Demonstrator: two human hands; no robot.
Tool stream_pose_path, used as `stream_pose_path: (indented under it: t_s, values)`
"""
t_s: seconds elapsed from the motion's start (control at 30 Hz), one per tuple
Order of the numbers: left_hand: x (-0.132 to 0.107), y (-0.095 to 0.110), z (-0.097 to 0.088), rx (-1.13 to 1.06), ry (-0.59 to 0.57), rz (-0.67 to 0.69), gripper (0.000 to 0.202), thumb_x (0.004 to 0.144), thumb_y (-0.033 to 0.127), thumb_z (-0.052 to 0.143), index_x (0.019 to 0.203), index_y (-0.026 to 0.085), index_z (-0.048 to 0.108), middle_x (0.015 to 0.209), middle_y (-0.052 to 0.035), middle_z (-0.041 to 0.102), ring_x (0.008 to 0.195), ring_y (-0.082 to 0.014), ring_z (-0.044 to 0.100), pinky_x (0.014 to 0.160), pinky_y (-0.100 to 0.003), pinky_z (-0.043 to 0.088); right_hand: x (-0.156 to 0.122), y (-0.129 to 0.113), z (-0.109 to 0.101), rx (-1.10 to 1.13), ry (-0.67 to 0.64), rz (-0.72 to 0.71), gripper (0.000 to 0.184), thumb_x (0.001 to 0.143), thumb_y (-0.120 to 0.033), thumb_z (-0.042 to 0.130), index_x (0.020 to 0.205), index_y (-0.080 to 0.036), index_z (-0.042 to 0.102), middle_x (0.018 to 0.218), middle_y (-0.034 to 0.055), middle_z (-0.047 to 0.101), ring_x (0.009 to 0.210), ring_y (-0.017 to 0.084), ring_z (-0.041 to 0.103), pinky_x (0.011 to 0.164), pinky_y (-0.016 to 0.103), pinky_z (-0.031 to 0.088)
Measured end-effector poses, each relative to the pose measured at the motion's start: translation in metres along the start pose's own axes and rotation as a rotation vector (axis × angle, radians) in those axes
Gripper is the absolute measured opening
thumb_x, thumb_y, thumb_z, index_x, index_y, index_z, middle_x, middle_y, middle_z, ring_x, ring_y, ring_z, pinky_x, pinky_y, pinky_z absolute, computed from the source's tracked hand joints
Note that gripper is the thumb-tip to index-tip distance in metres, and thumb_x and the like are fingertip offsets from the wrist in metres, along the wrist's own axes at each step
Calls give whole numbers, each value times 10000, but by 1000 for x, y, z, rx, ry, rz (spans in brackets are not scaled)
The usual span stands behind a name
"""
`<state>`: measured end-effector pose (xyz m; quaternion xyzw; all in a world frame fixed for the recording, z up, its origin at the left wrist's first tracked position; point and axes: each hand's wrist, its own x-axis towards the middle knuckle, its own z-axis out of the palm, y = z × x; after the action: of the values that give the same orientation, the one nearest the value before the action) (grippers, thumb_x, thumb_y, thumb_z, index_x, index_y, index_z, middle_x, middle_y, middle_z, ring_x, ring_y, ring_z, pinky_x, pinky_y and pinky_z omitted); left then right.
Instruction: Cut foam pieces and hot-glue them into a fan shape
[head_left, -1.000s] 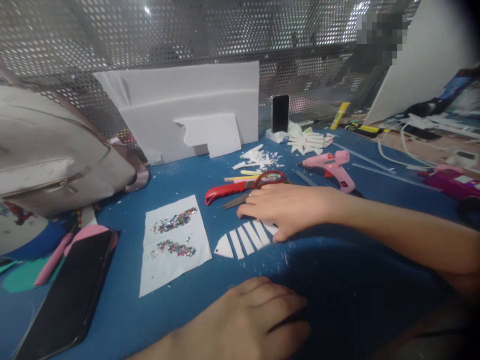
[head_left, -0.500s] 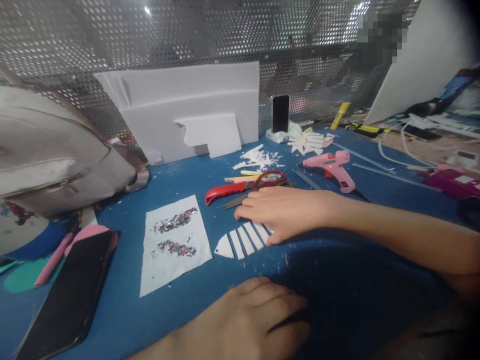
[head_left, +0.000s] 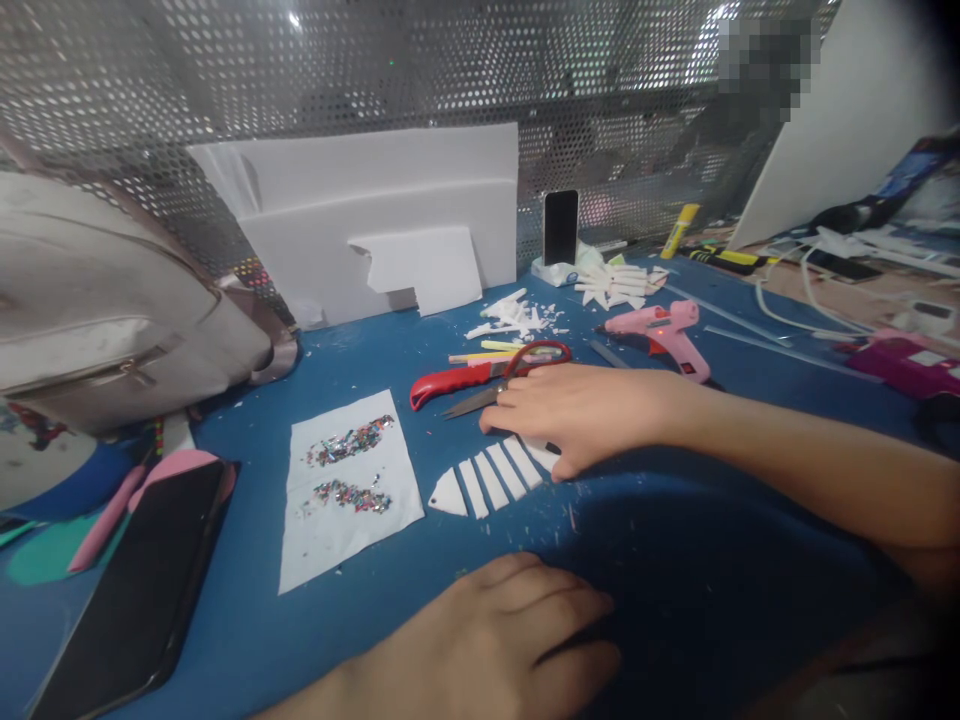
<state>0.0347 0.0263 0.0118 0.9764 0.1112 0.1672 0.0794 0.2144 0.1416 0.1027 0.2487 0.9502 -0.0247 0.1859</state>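
My right hand (head_left: pixel 581 412) lies palm down on the blue table, fingers stretched over the right end of a row of white cut strips (head_left: pixel 487 482) that ends in a triangular piece at the left. Nothing is gripped in it. Just beyond its fingertips lie red-handled scissors (head_left: pixel 517 368) and a red utility knife (head_left: pixel 448 382). My left hand (head_left: pixel 510 632) rests near the table's front edge with fingers curled loosely on the blue surface, holding nothing that I can see.
A white sheet with glitter (head_left: pixel 346 485) lies left of the strips. A black phone (head_left: pixel 135 590) sits at the front left, a pale bag (head_left: pixel 112 310) behind it. A pink glue gun (head_left: pixel 664 335), white scraps (head_left: pixel 517 315), foam boards (head_left: pixel 375 215) and an upright phone (head_left: pixel 561 226) stand further back.
My right hand slid slightly left over the strips, then came back to the right. My left hand has stayed still.
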Motion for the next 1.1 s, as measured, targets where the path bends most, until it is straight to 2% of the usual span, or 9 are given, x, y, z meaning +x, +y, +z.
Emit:
stream_pose_path:
  t_s: [0.4,0.5,0.6,0.67,0.73,0.8,0.87,0.97,1.1]
  values:
    - [1,-1,0,-8,16,4,287,980,256,458,1236,166,554,1328,-44,561,1225,-166,513,1074,-314,409,-3,7,2,34,87,-8,730,687,-346,795,1316,-145,485,1173,122,613,1075,313,537,842,399,418]
    - [2,-1,-4,7,29,19,297,973,244,478,1248,158,548,1328,-57,565,1222,-173,518,1063,-316,415,-27,13,-20,114,275,25,468,816,-372,696,1221,-193,542,1131,83,627,1013,262,569,792,356,423]
    - [4,1,-9,24,90,41,223,987,237,446,1099,160,622,1292,-26,600,1184,-139,540,1069,-286,398,-67,15,-47,125,601,190,174,930,-360,549,973,-201,605,952,27,645,787,179,582,654,303,390]
    - [7,2,-13,33,131,48,268,1009,256,392,984,164,643,1240,11,635,1139,-97,558,1074,-252,383,-93,13,-59,103,821,259,229,951,-359,511,827,-187,598,795,1,628,671,138,552,621,292,366]
    - [10,3,-16,42,160,45,296,1013,279,390,904,166,641,1186,32,661,1090,-75,577,1047,-228,400,-112,11,-59,121,910,341,313,958,-411,498,759,-184,580,711,-7,605,639,129,543,608,288,361]
    - [12,1,-19,54,178,36,292,991,307,447,809,166,625,1121,26,681,1018,-90,600,975,-243,451,-123,13,-49,155,871,337,366,966,-429,469,712,-186,569,647,-11,577,606,128,533,595,290,356]
    - [13,-5,-24,72,177,11,281,969,308,491,760,160,607,1043,2,688,913,-114,611,864,-274,496,-127,17,-30,177,731,325,388,975,-426,428,709,-189,582,635,-3,576,594,138,529,584,300,346]
    - [16,-27,-35,135,132,-94,186,975,191,440,1016,152,617,989,-28,669,839,-130,601,743,-298,507,-128,26,3,270,558,345,326,967,-400,439,778,-216,630,727,4,643,697,165,584,619,297,367]
    - [28,-74,-51,254,95,-197,182,949,193,497,1108,151,576,1028,-46,627,924,-155,612,759,-319,533,-134,30,36,414,471,393,277,947,-445,471,880,-255,660,819,-5,681,690,156,586,616,289,364]
